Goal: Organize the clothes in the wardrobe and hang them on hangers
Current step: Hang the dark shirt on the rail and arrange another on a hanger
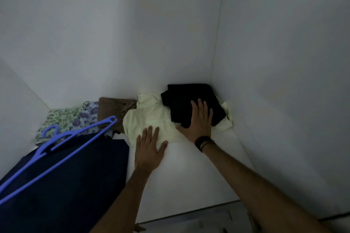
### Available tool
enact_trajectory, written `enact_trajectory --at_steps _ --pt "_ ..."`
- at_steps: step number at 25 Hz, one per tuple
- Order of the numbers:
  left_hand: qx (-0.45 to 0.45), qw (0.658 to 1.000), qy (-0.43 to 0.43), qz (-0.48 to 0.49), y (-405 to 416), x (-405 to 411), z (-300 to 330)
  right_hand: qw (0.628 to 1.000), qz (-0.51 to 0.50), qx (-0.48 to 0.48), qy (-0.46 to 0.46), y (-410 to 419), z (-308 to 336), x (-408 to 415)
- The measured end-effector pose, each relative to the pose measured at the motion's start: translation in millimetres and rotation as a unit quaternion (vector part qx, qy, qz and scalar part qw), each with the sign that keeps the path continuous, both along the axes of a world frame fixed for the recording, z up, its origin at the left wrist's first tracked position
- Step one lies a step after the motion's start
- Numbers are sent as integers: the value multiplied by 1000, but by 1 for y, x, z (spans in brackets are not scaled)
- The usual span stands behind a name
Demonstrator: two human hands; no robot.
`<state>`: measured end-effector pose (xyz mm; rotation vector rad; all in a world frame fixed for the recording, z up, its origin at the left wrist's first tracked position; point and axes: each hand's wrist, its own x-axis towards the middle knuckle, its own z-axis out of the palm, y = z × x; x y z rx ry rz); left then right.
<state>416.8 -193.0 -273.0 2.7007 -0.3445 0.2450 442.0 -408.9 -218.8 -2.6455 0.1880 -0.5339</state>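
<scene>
fingers (pixel 151 134) flat on pale garment (pixel 149 117)

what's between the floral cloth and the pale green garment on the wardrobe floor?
A crumpled brown garment lies between the floral cloth and the pale green garment, at the back wall, seen in the head view.

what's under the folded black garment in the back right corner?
The folded black garment lies on a pale yellow-green garment; the right hand presses flat on its front edge. Anything beneath the pale cloth is hidden.
</scene>
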Motion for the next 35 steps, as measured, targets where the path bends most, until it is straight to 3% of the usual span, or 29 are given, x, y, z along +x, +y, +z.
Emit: enact_trajectory --at_steps 3,5,9,12,15,18,21,22,25,28,30,35 --pt "5 1000 -6 10 -3 -1 9 983 27 -99 151 -24 11 35" --pt "5 1000 1 12 -2 -2 12 986 14 -107 127 -32 12 41" --pt "-23 999 1 37 -4 8 23 994 -46 95 -35 -39 32 42" --pt "-127 987 62 82 -19 30 55 971 -69 221 -66 -53 68 51" --pt "-255 957 138 35 -42 56 98 928 -55 353 -105 -60 114 51" --pt "-397 872 285 -36 -62 71 133 851 32 514 -105 -54 163 31" --pt "-521 749 407 -40 -73 77 143 770 70 631 -71 -54 192 25" --pt "-563 705 429 -53 -78 75 144 736 76 670 -65 -54 199 24" --pt "-632 628 451 -45 -92 66 155 628 99 770 -56 -46 232 17" --pt "-697 506 508 -9 -103 58 167 572 155 804 -54 -35 262 11" --pt "-712 477 515 -32 -105 52 173 556 183 809 -59 -30 280 8" --pt "-794 446 402 -89 -59 64 205 565 146 806 -99 -46 268 -1"
